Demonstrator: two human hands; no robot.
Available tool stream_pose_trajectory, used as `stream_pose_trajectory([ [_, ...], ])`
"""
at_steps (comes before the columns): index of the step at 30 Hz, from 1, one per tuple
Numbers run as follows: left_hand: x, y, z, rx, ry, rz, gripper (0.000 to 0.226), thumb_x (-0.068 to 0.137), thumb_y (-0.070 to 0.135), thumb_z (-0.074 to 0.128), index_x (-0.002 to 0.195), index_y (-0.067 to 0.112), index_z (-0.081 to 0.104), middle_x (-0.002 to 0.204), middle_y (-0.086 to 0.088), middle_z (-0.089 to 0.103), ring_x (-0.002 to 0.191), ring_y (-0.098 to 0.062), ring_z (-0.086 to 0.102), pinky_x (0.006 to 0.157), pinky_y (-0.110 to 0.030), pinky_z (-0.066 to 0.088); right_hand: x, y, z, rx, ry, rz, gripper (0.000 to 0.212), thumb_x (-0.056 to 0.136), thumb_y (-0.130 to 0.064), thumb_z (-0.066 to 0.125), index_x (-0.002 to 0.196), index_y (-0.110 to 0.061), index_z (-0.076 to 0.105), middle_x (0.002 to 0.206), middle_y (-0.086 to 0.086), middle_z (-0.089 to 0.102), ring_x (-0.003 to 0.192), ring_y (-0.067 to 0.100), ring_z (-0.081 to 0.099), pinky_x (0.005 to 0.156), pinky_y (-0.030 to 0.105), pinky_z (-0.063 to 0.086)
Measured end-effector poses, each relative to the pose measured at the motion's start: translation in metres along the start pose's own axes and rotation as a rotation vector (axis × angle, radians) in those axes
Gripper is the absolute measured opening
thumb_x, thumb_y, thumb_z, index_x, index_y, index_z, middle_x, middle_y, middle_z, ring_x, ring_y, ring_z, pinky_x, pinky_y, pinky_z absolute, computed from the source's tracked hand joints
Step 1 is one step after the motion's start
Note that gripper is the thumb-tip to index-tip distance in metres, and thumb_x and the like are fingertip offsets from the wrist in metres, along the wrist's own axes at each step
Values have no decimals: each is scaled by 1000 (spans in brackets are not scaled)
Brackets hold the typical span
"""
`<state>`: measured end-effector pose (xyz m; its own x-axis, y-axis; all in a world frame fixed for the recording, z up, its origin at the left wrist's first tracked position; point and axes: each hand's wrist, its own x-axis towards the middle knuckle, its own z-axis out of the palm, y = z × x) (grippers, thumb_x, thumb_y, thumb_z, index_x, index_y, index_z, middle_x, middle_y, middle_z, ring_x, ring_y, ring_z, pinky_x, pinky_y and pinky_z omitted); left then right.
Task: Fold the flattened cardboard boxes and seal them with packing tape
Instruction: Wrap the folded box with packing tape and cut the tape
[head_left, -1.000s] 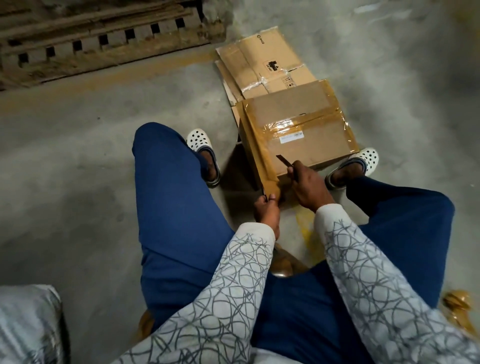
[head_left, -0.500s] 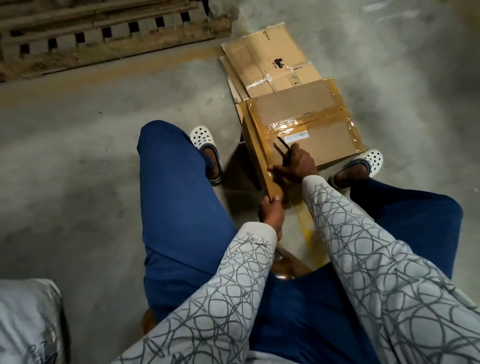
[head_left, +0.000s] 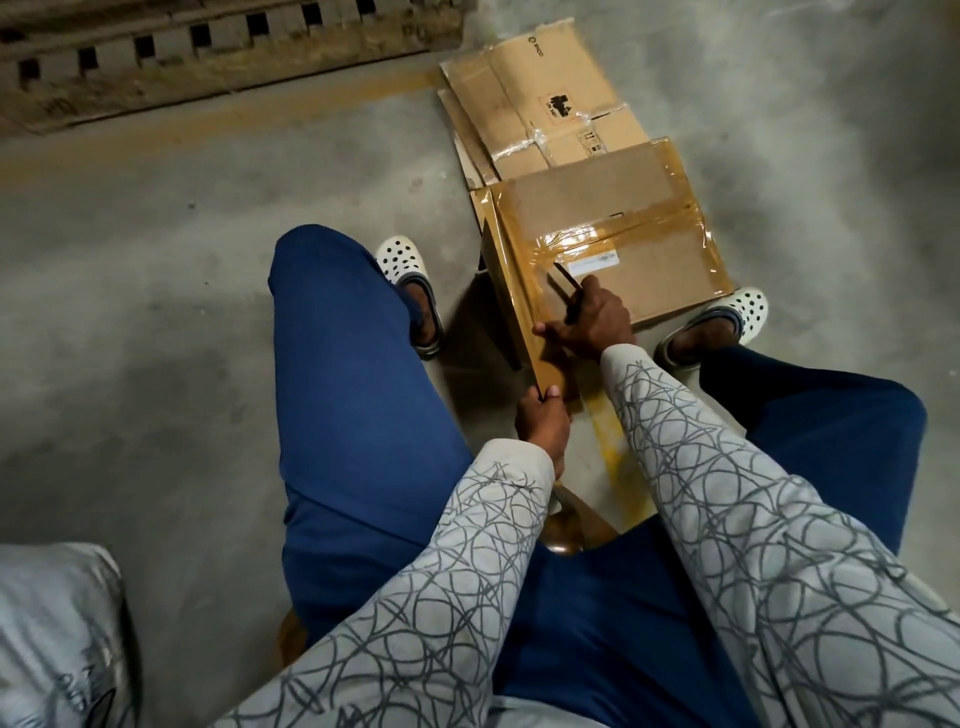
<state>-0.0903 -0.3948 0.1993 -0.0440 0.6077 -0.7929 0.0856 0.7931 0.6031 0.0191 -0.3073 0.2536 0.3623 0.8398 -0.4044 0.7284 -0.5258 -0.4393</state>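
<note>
Gripping a knife (head_left: 565, 285) in my right fingers (head_left: 597, 304), left fingers (head_left: 549, 394) pinching the box (head_left: 587, 192) corner (glossy brown tape (head_left: 641, 221)).

The flat cardboard (head_left: 519, 78), far and right, bears a short printed word (head_left: 536, 48) with a ring sign at its far edge, too small to read with certainty. It also has a black logo (head_left: 560, 108) with an unreadable line of text, and small handling symbols (head_left: 592, 143). The nearer box (head_left: 649, 270) carries a white label (head_left: 592, 261) whose print is illegible.
</note>
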Motion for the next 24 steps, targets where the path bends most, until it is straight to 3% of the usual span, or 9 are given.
stream_pose_trajectory([
  [3,3,-3,0,70,12,-3,38,89,43,48,113,20,64,116,-10,66,104,-33,64,95,-47,54,-1,1,-1,2,-6,10,83,66,-58,85,121,-11,45,117,15,63,104,35,63,84,41,52],
  [9,-1,1,-1,75,-34,-51,30,97,37,50,120,21,62,120,-8,65,109,-33,62,100,-47,51,-3,0,-7,0,-49,-23,78,72,-55,83,121,-8,45,115,16,64,102,34,63,85,42,51],
  [13,-7,-2,3,36,-17,-32,27,98,32,53,116,15,65,116,-13,67,107,-34,63,97,-47,53,-4,10,-21,11,-143,-135,38,103,-35,51,121,-2,47,115,26,63,103,42,61,80,40,44],
  [16,-14,-5,5,-19,-22,-24,26,98,27,55,117,13,66,115,-14,68,105,-34,65,95,-48,54,-20,23,-38,-52,-112,-275,18,102,-16,48,113,-8,59,104,23,68,90,40,64,72,36,46],
  [21,-15,-9,7,-25,-31,-50,42,89,39,55,123,15,65,119,-11,68,107,-32,65,98,-47,53,-49,49,-49,-380,-92,-506,18,101,-16,49,116,-7,53,88,17,67,67,33,61,58,37,45],
  [24,-6,-18,12,-12,-43,-47,44,91,39,55,129,18,62,123,-10,66,110,-33,64,98,-47,53,-59,63,-45,-524,-83,-605,31,89,-14,43,117,-10,55,88,18,67,70,37,65,57,43,53],
])
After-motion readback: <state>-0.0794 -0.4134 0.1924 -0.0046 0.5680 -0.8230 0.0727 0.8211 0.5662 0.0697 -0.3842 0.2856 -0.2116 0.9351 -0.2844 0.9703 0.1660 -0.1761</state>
